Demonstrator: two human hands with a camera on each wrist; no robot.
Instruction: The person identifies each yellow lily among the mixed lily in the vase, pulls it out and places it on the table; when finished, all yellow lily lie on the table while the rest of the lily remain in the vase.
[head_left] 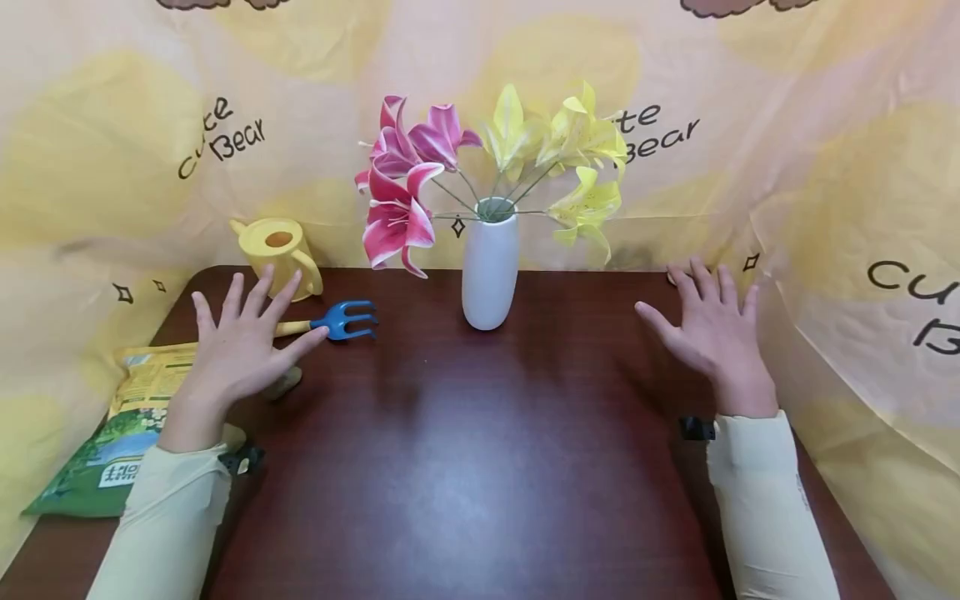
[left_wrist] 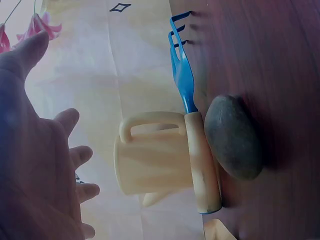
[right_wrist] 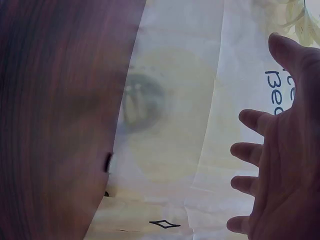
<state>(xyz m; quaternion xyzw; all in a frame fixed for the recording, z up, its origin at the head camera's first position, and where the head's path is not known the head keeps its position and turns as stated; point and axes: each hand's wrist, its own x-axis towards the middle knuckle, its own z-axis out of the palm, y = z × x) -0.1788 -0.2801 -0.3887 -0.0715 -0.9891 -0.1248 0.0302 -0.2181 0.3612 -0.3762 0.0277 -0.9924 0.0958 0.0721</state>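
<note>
Landmark: the white vase [head_left: 490, 267], standing upright at the back centre of the dark wooden table [head_left: 465, 450] and holding pink flowers [head_left: 401, 187] and yellow flowers [head_left: 562, 158].

Left hand [head_left: 240, 346]: positioned to the left of the vase, over the table, palm down. Grip wide — fingers straight and spread, holding nothing. The left wrist view shows the palm clear of the objects beneath it.

Hand rake [head_left: 330, 322]: lies flat on the table to the left of the vase, blue tines pointing toward the vase, pale handle [left_wrist: 202, 160] running away from it under the left hand's fingers. A grey stone [left_wrist: 233, 136] lies against the handle on the side nearer the person.

Yellow watering can [head_left: 279, 252]: upright, left of the vase and behind the rake, at the table's back edge.

Soil bag [head_left: 120, 433]: flat on the table, far left of the vase, beside the left forearm.

Right hand [head_left: 708, 325]: to the right of the vase, well apart from it, near the printed backdrop [head_left: 847, 250]. Grip wide — fingers extended and spread, holding nothing.
</note>
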